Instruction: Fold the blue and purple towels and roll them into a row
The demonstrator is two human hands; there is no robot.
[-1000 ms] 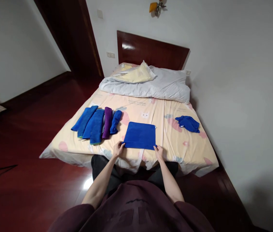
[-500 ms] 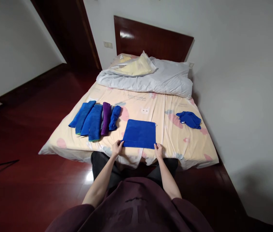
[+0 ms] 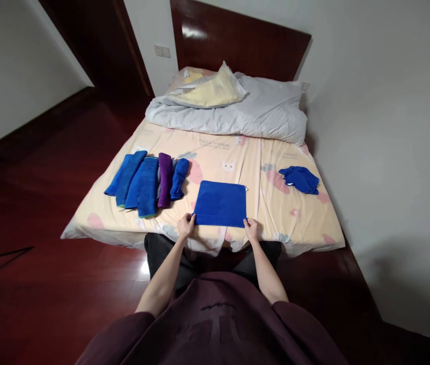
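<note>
A bed (image 3: 294,223) with a patterned sheet fills the room, its near edge at six o'clock. A blue cloth (image 3: 220,204) lies flat there, long axis running nine to three. The left hand (image 3: 185,225) pinches its near left corner and the right hand (image 3: 252,229) its near right corner. Uneven pulls could skew the cloth or slide it off the edge. Rolled towels (image 3: 147,178) lie at ten o'clock.

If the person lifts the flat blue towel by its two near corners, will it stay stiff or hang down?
The blue towel would probably hang limp: it lies flat, following the bed sheet. It looks thin, so likely light. Its fuzzy surface probably resists slipping.
</note>
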